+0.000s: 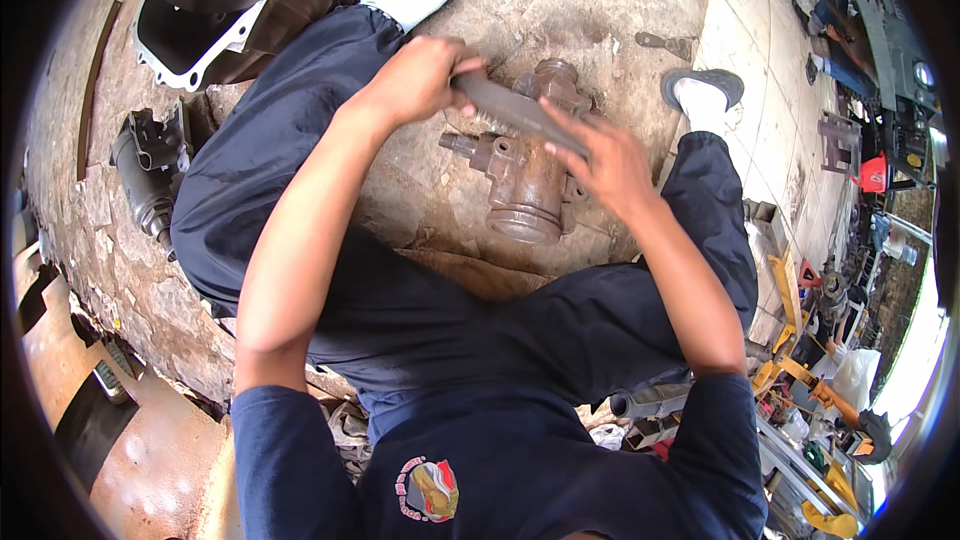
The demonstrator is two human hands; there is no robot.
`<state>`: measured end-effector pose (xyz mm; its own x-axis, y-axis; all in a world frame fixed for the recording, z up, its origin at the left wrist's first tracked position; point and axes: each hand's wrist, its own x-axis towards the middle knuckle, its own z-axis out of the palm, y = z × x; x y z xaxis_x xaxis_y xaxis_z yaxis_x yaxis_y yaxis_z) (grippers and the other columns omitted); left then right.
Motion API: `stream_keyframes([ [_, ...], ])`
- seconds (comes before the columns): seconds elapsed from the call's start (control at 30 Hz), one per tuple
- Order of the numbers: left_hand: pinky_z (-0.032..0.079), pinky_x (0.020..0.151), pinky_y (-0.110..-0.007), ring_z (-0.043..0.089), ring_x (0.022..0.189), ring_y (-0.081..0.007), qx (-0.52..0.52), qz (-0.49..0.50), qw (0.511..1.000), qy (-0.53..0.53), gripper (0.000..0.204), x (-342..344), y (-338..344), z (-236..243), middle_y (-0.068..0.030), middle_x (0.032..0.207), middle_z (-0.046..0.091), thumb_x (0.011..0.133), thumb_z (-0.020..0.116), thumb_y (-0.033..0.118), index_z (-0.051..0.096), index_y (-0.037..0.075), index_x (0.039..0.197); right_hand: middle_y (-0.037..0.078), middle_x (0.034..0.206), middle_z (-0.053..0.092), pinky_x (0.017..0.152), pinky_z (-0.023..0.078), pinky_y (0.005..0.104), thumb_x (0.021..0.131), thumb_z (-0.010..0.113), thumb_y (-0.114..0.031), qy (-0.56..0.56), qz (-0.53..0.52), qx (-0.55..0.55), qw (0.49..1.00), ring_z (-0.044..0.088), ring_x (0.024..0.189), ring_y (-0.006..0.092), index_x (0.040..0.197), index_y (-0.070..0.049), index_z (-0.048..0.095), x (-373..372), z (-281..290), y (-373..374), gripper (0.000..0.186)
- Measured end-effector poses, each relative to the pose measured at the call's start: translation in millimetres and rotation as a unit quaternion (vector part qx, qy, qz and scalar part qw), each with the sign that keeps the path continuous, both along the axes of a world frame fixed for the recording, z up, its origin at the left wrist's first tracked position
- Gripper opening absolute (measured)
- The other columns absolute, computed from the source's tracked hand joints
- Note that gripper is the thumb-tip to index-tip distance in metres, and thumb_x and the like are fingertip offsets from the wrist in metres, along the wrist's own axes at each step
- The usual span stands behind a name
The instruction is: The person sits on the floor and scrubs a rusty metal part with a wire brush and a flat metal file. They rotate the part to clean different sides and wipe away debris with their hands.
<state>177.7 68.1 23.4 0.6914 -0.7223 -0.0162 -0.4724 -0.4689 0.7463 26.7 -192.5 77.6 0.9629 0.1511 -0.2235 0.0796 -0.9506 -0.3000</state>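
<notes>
Both my hands are closed on a wire brush [520, 112] with a long dark back, which slants down to the right. My left hand [420, 80] grips its upper left end, while my right hand [607, 162] holds the lower right end, some fingers extended along it. Short bristles show under the brush's middle. Beneath it, on the ground between my legs, lies a rusty brown gear housing [527, 202] with a round capped end towards me and a splined shaft sticking out left. The brush and my right hand hide part of its middle, where the bristles appear to touch it.
A large open metal casing [265, 15] stands at upper left, above a dark cylindrical part [145, 180]. A flat scraper [665, 42] lies beyond the housing. Yellow tools [787, 305] and assorted parts crowd the right side. Another person [838, 25] is partly visible at upper right.
</notes>
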Motion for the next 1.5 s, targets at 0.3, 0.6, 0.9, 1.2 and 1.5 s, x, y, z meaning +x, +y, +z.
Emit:
stream_keyframes([
  [0.3,0.053,0.081,-0.048,0.068,0.095,-0.0394,-0.083,0.004,0.996,-0.010,0.044,-39,24,16,-0.0154,0.096,0.067,0.067,0.093,0.010,0.073,0.002,0.105,0.011,0.089,0.067,0.059,0.057,0.0428,0.097,0.072,-0.048,-0.027,0.008,0.017,0.999,0.068,0.067,0.0304,0.155,-0.043,0.055,-32,6,8,0.060],
  [0.6,0.054,0.083,-0.045,0.070,0.096,-0.0355,-0.050,-0.021,0.997,0.055,0.047,-34,34,17,-0.0135,0.098,0.071,0.066,0.095,0.011,0.075,0.003,0.107,0.015,0.095,0.071,0.075,0.059,0.0464,0.097,0.073,-0.041,0.112,-0.012,0.044,0.993,0.072,0.083,0.0362,0.156,-0.036,0.056,-23,33,20,0.061],
  [0.9,0.055,0.084,-0.044,0.071,0.097,-0.0341,-0.005,0.062,0.998,0.003,0.050,-35,37,16,-0.0145,0.099,0.070,0.064,0.096,0.017,0.077,0.002,0.108,0.011,0.087,0.067,0.066,0.058,0.0441,0.098,0.069,-0.047,0.006,0.027,0.025,0.999,0.068,0.072,0.0324,0.154,-0.042,0.056,-4,2,16,0.058],
  [1.2,0.056,0.087,-0.044,0.072,0.098,-0.0354,-0.032,0.008,0.993,0.111,0.048,-81,52,45,-0.0127,0.097,0.074,0.064,0.096,0.016,0.078,0.004,0.107,0.011,0.082,0.066,0.066,0.056,0.0466,0.098,0.069,-0.046,0.099,0.068,0.048,0.992,0.067,0.074,0.0327,0.154,-0.041,0.057,-28,51,17,0.057],
  [1.5,0.054,0.085,-0.047,0.070,0.097,-0.0403,-0.016,0.063,0.998,0.019,0.049,-42,28,12,-0.0150,0.101,0.072,0.064,0.095,0.015,0.077,0.003,0.108,0.011,0.083,0.063,0.067,0.054,0.0450,0.094,0.075,-0.040,0.028,0.054,-0.010,0.998,0.065,0.073,0.0347,0.153,-0.039,0.059,1,25,9,0.060],
])
